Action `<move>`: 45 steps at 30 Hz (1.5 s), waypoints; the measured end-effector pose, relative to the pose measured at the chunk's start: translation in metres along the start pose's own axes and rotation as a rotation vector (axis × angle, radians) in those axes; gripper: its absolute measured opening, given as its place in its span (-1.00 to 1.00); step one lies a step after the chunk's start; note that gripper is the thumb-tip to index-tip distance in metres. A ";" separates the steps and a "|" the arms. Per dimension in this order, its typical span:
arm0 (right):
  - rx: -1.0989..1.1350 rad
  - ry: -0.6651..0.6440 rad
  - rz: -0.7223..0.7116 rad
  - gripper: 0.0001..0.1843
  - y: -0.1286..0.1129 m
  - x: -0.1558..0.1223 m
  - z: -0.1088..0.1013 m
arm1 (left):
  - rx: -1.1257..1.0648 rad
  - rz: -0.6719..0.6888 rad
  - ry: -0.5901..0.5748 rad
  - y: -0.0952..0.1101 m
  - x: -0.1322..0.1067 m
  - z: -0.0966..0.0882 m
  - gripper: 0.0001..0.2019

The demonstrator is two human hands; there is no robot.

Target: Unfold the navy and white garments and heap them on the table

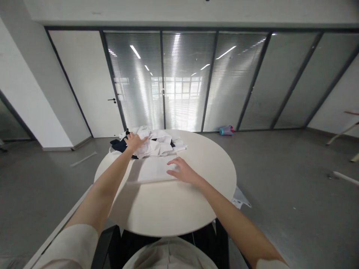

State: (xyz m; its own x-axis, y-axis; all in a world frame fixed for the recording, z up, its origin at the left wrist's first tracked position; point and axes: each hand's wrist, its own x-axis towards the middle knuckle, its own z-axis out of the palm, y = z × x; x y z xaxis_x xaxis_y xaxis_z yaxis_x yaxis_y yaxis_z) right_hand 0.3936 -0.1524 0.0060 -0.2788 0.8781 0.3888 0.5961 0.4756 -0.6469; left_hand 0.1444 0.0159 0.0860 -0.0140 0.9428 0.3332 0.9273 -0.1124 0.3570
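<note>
A heap of crumpled white clothes (157, 144) lies at the far side of the round table, with a dark navy garment (119, 145) showing at its left. My left hand (135, 142) rests on the left part of this heap, its fingers apart. In front of the heap lies a flat, folded white cloth (151, 170), roughly rectangular. Over the right end of that cloth is my right hand (183, 170), thumb and fingers parted and curved, with nothing visible between them. Whether its fingertips touch the cloth cannot be made out.
The round white table (182, 209) stands before me. On the floor are a purple and blue basket-like object (226, 130) by the glass wall and a white sheet (240, 198) beside the table's right edge. Furniture legs (343, 132) stand at the far right.
</note>
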 end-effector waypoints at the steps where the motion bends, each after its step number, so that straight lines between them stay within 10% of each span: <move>1: -0.076 -0.070 -0.027 -0.54 -0.003 -0.002 0.001 | -0.012 0.016 0.051 0.000 0.004 0.001 -0.27; 6: -0.339 -0.277 -0.085 -0.71 -0.011 -0.006 -0.003 | -0.082 0.340 0.186 -0.003 -0.015 -0.008 -0.44; 13: -0.518 -0.223 -0.156 -0.71 -0.004 -0.006 -0.009 | -0.083 0.947 -0.331 -0.029 -0.131 -0.009 -0.53; 20: -0.578 -0.030 -0.040 -0.68 -0.022 -0.005 -0.010 | 0.002 0.705 -0.118 -0.077 -0.155 0.002 -0.55; 28: -0.419 0.443 -0.172 -0.58 -0.052 0.050 -0.071 | -0.464 0.420 0.202 -0.041 -0.129 -0.071 -0.63; 35: -0.453 0.323 0.044 -0.80 -0.020 0.104 -0.081 | -0.420 0.357 0.204 -0.028 -0.084 -0.033 -0.47; 41: -0.205 -0.365 -0.056 -0.78 0.002 0.045 -0.042 | -0.227 0.737 -0.093 -0.029 -0.106 0.025 -0.70; 45: -0.262 -0.428 -0.072 -0.60 0.001 0.005 -0.025 | -0.142 0.706 -0.189 -0.024 -0.122 0.041 -0.50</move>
State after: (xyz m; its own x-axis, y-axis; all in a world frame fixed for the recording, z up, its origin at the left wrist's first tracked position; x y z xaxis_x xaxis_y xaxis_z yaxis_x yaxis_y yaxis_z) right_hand 0.4115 -0.1494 0.0240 -0.5775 0.8117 0.0872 0.7172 0.5554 -0.4209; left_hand 0.1392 -0.0837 0.0006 0.6436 0.6679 0.3737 0.6346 -0.7387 0.2273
